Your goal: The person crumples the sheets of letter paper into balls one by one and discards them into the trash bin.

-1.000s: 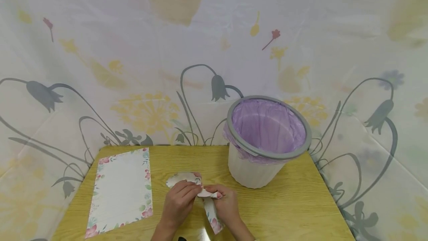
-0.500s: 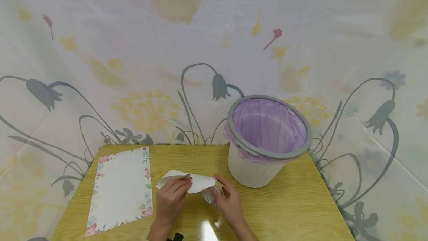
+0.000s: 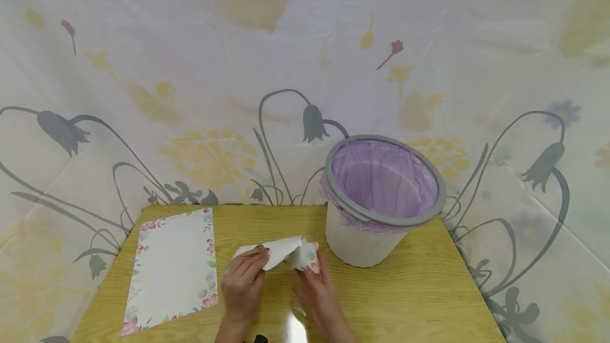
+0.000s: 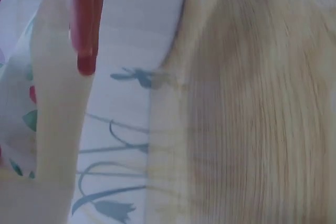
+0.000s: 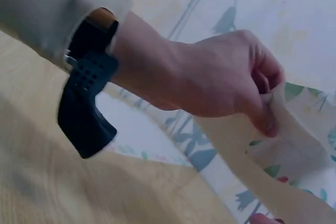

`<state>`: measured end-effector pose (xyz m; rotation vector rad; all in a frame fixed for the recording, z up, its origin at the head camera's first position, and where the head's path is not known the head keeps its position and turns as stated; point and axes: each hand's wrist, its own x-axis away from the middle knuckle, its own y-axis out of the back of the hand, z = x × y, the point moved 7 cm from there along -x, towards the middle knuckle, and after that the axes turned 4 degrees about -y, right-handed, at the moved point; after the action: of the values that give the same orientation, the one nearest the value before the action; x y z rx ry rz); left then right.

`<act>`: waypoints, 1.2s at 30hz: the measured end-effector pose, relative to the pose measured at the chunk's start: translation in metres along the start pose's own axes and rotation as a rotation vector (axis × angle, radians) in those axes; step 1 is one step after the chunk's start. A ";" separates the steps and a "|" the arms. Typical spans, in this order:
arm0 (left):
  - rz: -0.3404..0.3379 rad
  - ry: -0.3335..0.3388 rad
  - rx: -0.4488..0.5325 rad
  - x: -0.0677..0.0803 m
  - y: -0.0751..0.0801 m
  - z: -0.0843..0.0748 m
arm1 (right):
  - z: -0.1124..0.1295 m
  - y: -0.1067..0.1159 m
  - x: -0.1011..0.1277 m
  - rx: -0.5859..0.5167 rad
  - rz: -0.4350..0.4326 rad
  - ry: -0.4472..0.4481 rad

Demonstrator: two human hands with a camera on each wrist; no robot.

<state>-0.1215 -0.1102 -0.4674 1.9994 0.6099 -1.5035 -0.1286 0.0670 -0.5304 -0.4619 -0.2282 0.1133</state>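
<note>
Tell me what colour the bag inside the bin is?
Light purple: the thin plastic bag lining the white bin, clearest in the head view.

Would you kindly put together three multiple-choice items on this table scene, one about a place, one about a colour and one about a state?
1. Where does the flat floral sheet lie on the table?
A. On its left part
B. Inside the bin
C. Right of the bin

2. What colour is the bag lining the bin?
A. Black
B. Purple
C. Green

3. What state is the paper between the left hand and the right hand in?
A. Flat on the table
B. Crumpled and lifted off the table
C. Dropped in the bin

Answers: 1 A, the sheet lies left of both hands. 2 B, the liner is pale purple. 3 B, the head view shows it creased and held up by fingers of both hands.
</note>
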 end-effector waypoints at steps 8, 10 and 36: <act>0.092 0.247 0.443 -0.010 -0.010 -0.004 | 0.017 -0.002 -0.004 0.023 0.010 0.086; 0.147 0.320 0.504 -0.015 -0.012 -0.008 | 0.019 -0.002 -0.003 0.021 0.005 0.106; 0.402 0.253 0.416 0.004 -0.028 -0.010 | 0.011 0.009 -0.007 0.120 -0.210 0.143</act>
<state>-0.1316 -0.0832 -0.4734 2.4670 -0.0312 -1.2087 -0.1385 0.0785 -0.5266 -0.3226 -0.1271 -0.1105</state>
